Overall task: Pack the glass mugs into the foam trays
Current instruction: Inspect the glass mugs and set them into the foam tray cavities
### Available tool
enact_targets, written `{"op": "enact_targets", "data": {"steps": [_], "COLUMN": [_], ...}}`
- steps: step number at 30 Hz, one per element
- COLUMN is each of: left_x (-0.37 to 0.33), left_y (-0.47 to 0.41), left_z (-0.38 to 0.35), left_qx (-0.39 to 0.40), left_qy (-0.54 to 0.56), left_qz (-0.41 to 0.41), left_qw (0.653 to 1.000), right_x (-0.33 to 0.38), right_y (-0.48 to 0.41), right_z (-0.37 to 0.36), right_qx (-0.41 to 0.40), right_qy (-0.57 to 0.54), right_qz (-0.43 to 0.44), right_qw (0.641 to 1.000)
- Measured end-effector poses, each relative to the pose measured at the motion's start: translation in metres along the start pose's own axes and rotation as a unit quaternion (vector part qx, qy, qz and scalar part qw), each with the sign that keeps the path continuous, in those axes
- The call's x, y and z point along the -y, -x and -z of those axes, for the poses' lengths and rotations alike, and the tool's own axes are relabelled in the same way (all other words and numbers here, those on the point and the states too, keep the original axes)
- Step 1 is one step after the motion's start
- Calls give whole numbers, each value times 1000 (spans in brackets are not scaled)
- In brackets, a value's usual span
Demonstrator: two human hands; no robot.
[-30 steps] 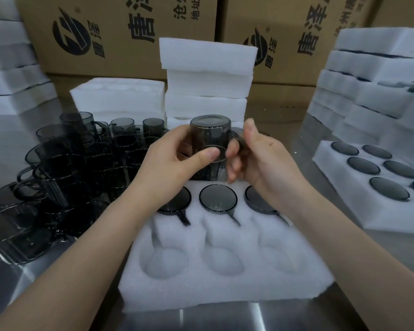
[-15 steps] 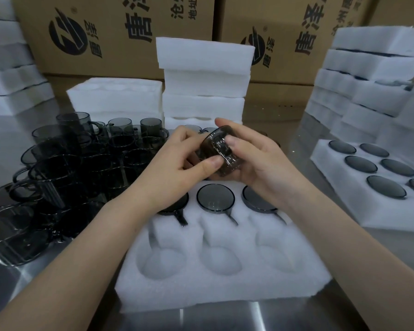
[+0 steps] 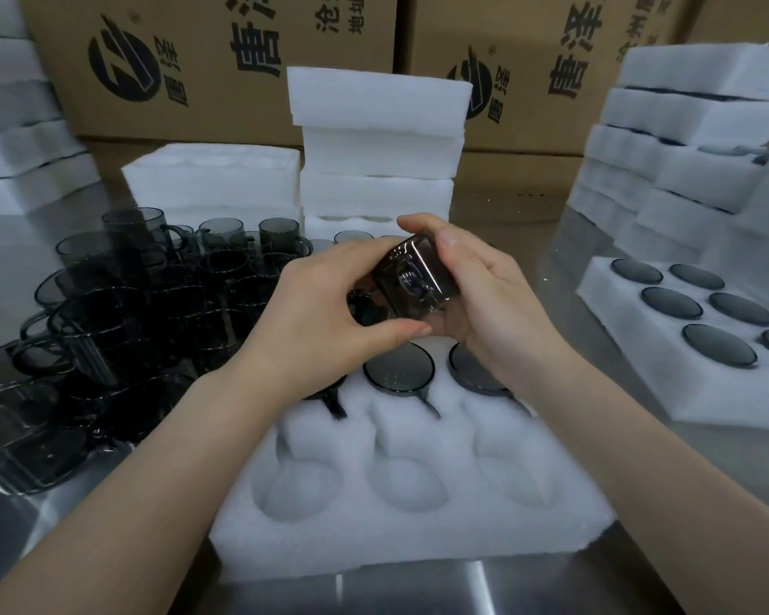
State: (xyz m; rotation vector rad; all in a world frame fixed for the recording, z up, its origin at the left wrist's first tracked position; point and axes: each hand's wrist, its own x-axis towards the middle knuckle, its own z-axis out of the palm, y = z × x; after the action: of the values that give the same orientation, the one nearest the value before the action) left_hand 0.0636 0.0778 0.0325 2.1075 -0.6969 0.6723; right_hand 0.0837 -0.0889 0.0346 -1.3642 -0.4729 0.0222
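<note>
**Two hands on one smoky mug**

Both hands are gripping the same dark glass mug (image 3: pixel 411 281), which is tipped on its side in the air over the back part of the foam tray (image 3: pixel 418 539). The left hand (image 3: pixel 320 304) is curling round it from the left with the thumb pressing underneath. The right hand (image 3: pixel 485 304) is closing over the top and right side. Neither one is open at all.

Below them, the seated mugs (image 3: pixel 398 368) are sitting bottom-up in one row of pockets, and the near row is showing bare foam. A crowd of loose mugs (image 3: pixel 121 312) is standing on the bench (image 3: pixel 418 592) to the left, and a filled tray (image 3: pixel 640 383) is lying off to the right.
</note>
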Motion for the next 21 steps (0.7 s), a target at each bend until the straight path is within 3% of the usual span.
{"op": "enact_targets", "data": {"steps": [6,9,12,16,21], "left_x": [4,6,6,-3,-7], "left_y": [2,1,-1,-3,-1], "left_z": [-2,-2,-1,-1,0], "left_qx": [-10,-18,19,57,27], "left_qy": [21,34,-15,-22,22], "left_qz": [-27,-12,-2,18,-21], "left_qw": [999,999,1000,998,999], "right_x": [0,1,1,0,3], "right_y": [-3,-5,-4,1,-1], "right_z": [4,3,-1,-1,0], "right_qx": [3,44,59,-10,-5], "right_qy": [-94,-130,-76,8,-60], "right_qz": [-34,-76,-82,-27,-73], "right_qw": [995,988,992,1000,996]}}
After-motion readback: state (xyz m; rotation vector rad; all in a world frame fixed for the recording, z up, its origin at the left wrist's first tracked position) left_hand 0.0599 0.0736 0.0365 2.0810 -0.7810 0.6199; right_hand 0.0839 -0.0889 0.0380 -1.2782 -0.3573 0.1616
